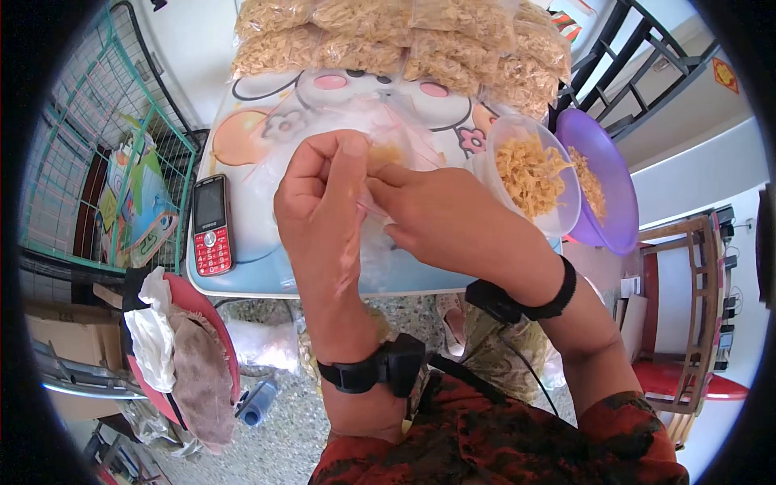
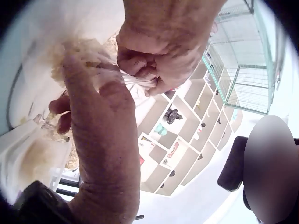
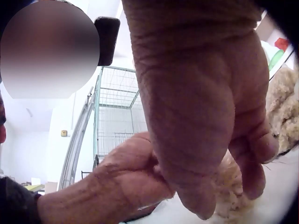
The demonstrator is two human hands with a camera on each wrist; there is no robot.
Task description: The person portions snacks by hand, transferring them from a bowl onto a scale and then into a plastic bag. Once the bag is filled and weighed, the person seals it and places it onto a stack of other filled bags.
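Note:
A clear plastic bag (image 1: pixel 386 152) with some pale yellow dried strips in it lies over the table beneath both hands. My left hand (image 1: pixel 319 182) grips the gathered plastic, its fingers curled and its thumb on top; in the left wrist view the left hand (image 2: pixel 163 51) pulls the film taut. My right hand (image 1: pixel 453 210) meets it from the right, pinching the bag between thumb and fingers. Strips show behind the fingers of the right hand (image 3: pixel 201 116) in the right wrist view. The hands hide most of the bag's mouth.
Filled bags (image 1: pixel 453 40) are stacked along the table's far side. A clear tub (image 1: pixel 570 190) of strips and a purple basin (image 1: pixel 618 178) stand right. A red phone (image 1: pixel 212 226) lies left. Beside the table are a green wire cage (image 1: pixel 81 105) and a stool draped with cloths (image 1: pixel 198 364).

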